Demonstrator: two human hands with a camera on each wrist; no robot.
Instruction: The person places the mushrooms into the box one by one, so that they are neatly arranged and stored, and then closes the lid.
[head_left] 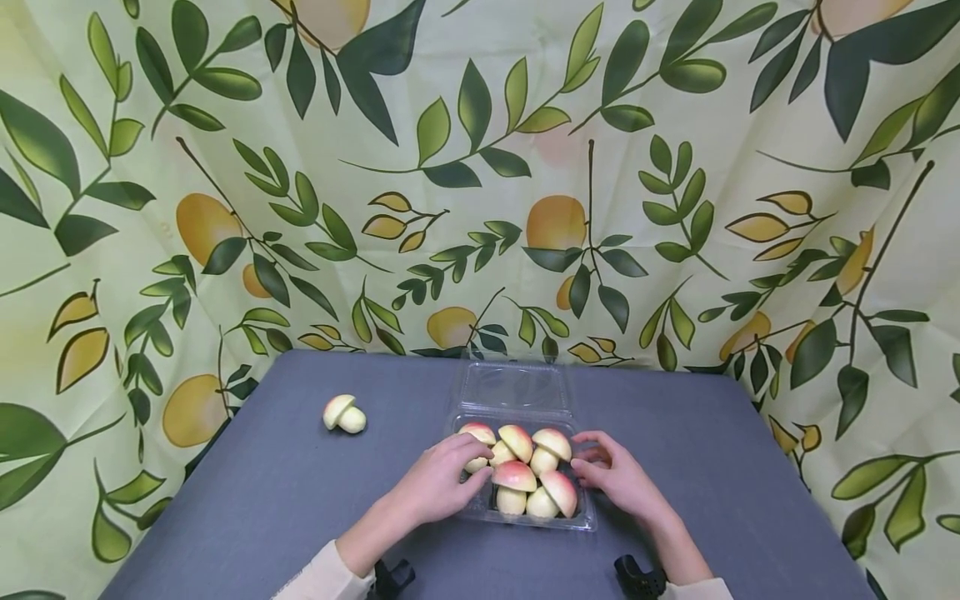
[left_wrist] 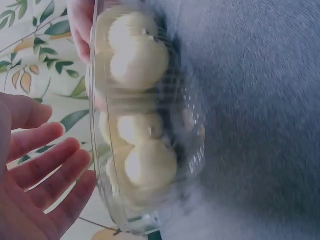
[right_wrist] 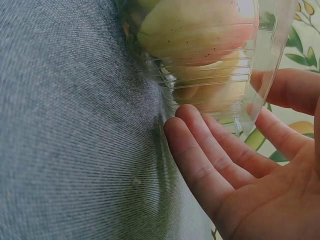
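Note:
Several mushroom-shaped pieces (head_left: 514, 477) with pale stems and red-tinged caps sit in a clear plastic box (head_left: 585, 523). Behind them the see-through lid (head_left: 513, 387) is folded back toward the wall. My left hand (head_left: 442, 479) hovers at the box's left edge, near the leftmost mushroom; in the left wrist view its fingers (left_wrist: 45, 160) are spread loosely beside the rim, holding nothing. On the opposite side is my right hand (head_left: 618, 475), fingers extended. The right wrist view has its fingertips (right_wrist: 187, 117) at the ribbed side wall; firm contact is hard to tell.
A single mushroom piece (head_left: 345, 414) lies on the grey table (head_left: 300, 492), left of the box. Fabric printed with leaves and fruit (head_left: 480, 208) hangs behind and around the table. Dark straps (head_left: 637, 575) are on both wrists.

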